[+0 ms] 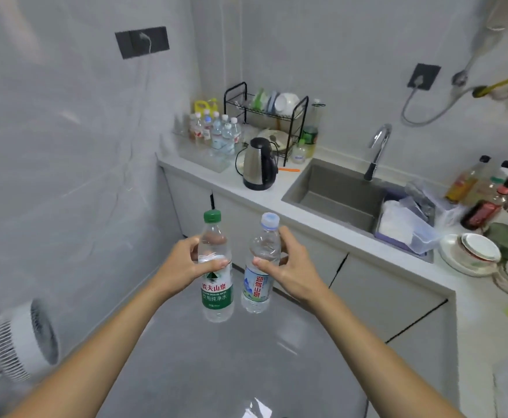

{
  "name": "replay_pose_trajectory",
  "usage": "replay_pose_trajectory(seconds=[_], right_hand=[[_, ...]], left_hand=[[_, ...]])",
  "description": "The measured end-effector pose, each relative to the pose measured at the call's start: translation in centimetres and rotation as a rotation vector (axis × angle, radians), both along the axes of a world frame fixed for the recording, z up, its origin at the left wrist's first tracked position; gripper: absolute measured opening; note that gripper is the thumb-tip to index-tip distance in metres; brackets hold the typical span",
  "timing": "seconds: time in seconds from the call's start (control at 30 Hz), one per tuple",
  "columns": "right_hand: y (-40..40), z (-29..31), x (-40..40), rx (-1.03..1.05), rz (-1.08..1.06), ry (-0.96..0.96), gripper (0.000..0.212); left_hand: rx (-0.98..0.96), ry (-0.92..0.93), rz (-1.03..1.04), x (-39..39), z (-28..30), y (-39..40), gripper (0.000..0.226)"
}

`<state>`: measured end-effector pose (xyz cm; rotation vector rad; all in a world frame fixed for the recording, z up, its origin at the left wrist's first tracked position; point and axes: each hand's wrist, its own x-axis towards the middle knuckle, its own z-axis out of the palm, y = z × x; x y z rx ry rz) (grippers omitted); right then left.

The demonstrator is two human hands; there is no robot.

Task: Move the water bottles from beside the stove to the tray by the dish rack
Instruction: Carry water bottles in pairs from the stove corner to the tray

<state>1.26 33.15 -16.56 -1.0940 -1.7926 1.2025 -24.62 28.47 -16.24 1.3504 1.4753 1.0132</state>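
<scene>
Both hands are raised at the centre of the frame, above the grey floor, each carrying one water bottle upright. The left hand is closed around the shoulder of the green-capped bottle, thumb across the front just above the green label. The right hand is closed around the upper body of the blue-capped bottle, thumb on the front above the blue and white label. The two bottles stand just beside each other, apart, neither touching the counter.

At the upper centre of the frame, at the far end of the counter, a clear tray holds a cluster of water bottles. The black dish rack stands just to the right of that cluster, loaded with bowls. A steel kettle sits in front of the rack. The sink and faucet lie further right. Stacked bowls occupy the counter at the right edge. A white fan is at lower left.
</scene>
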Motion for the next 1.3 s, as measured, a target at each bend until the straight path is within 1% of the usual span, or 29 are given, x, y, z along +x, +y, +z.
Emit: replay_pose_trajectory(seconds=[0.17, 0.27, 0.43, 0.6, 0.73, 0.83, 0.97, 1.07, 1.2, 1.3], right_hand=[[9.6, 0.8, -4.9, -0.011, 0.155, 0.020, 0.045], [14.2, 0.3, -8.7, -0.028, 0.209, 0.041, 0.048], [22.3, -1.2, -15.6, -0.064, 0.242, 0.030, 0.044], [31.4, -1.6, -22.7, -0.055, 0.189, -0.013, 0.047], [37.9, -0.7, -27.0, -0.049, 0.112, -0.008, 0.045], [42.4, 0.0, -29.2, -0.036, 0.077, -0.027, 0.048], [48.7, 0.3, -31.2, -0.019, 0.057, -0.034, 0.050], [53.7, -0.1, -32.2, -0.025, 0.041, -0.029, 0.051], [60.2, -0.6, -32.8, -0.011, 0.023, -0.039, 0.052], [64.5, -0.4, -33.0, 0.017, -0.010, -0.047, 0.053]], left_hand=[[-0.037, -0.021, 0.191, -3.8, 1.1, 5.3, 0.038], [-0.057, 0.015, 0.210, -7.6, 1.1, 8.7, 0.037], [-0.069, 0.011, 0.261, -14.9, 0.0, 16.0, 0.038], [-0.081, -0.009, 0.220, -21.7, -0.9, 25.8, 0.041], [-0.083, 0.058, 0.139, -27.0, 0.1, 34.2, 0.047], [-0.053, 0.094, 0.106, -29.5, 0.8, 40.0, 0.049], [-0.021, 0.120, 0.055, -31.4, 1.0, 48.0, 0.049], [0.006, 0.174, 0.029, -32.1, 1.2, 54.2, 0.045], [0.067, 0.227, 0.034, -32.3, 1.4, 61.1, 0.055], [0.090, 0.261, 0.026, -32.6, 1.1, 66.0, 0.053]])
